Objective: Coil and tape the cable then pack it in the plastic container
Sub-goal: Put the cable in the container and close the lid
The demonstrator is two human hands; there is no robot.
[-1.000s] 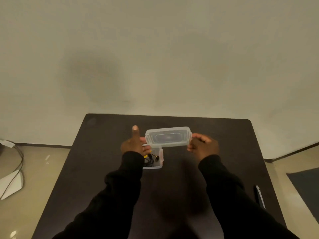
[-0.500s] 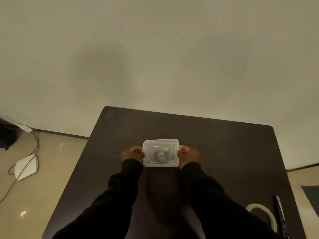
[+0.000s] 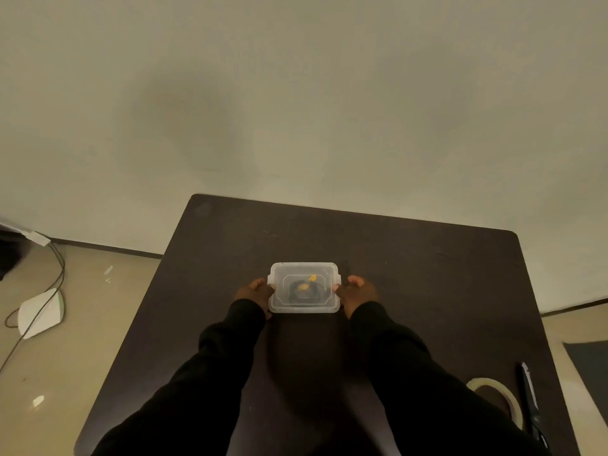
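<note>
Two hands flank the plastic container (image 3: 304, 287), which sits on the dark table (image 3: 411, 274) just ahead of the person, toward twelve o'clock; the left hand (image 3: 253, 292) presses against its nine o'clock side with fingers curled at the latch there; the right hand (image 3: 357, 292) does likewise at three o'clock; how tightly each grips I cannot tell. Through the clear lid (image 3: 325, 271), which lies flat on the box, the coiled cable (image 3: 302, 289) shows as a dark loop with yellow bits at its middle; nothing else appears inside. By my reckoning the box is light, fairly stiff and somewhat slick, so the side tabs are the sensible hold; the cable is soft and should lie quiet. At five o'clock near the table edge rest a tape roll (image 3: 496, 390) and a pen-like tool (image 3: 528, 386), beside each other.
</note>
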